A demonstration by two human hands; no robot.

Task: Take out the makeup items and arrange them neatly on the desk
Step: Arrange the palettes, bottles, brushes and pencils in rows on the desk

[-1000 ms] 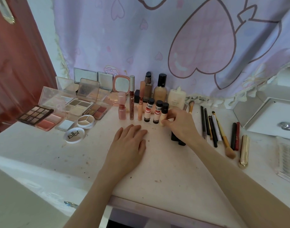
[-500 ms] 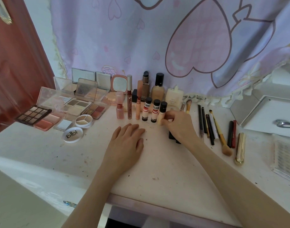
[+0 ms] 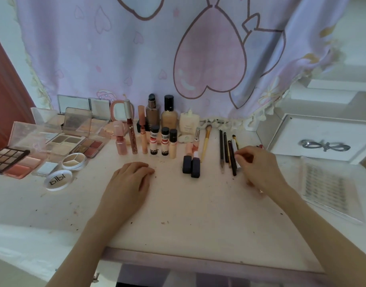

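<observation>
Makeup stands in rows on the pale desk (image 3: 188, 214). Eyeshadow palettes (image 3: 10, 160) and a round compact (image 3: 57, 180) lie at the left. Lip glosses and three small black-capped tubes (image 3: 163, 141) stand mid-desk, with foundation bottles (image 3: 169, 117) behind them. Two dark lipsticks (image 3: 191, 165) lie on their sides, beside a wooden brush (image 3: 206, 139). Several pencils (image 3: 222, 150) lie in parallel. My left hand (image 3: 130, 181) rests palm down on the desk. My right hand (image 3: 261, 168) has its fingers curled over the right-hand pencils, and its thumb and forefinger pinch a white pen (image 3: 234, 145).
A white drawer box (image 3: 323, 137) with a metal bow handle stands at the right. In front of it lies a clear lash tray (image 3: 329, 187). A heart-print curtain (image 3: 198, 59) hangs behind the desk. The desk's front edge runs close below my arms.
My right hand left the small tube at the row's end and moved right to the pencils. The two dark lipsticks it covered now show. My left hand stayed put.
</observation>
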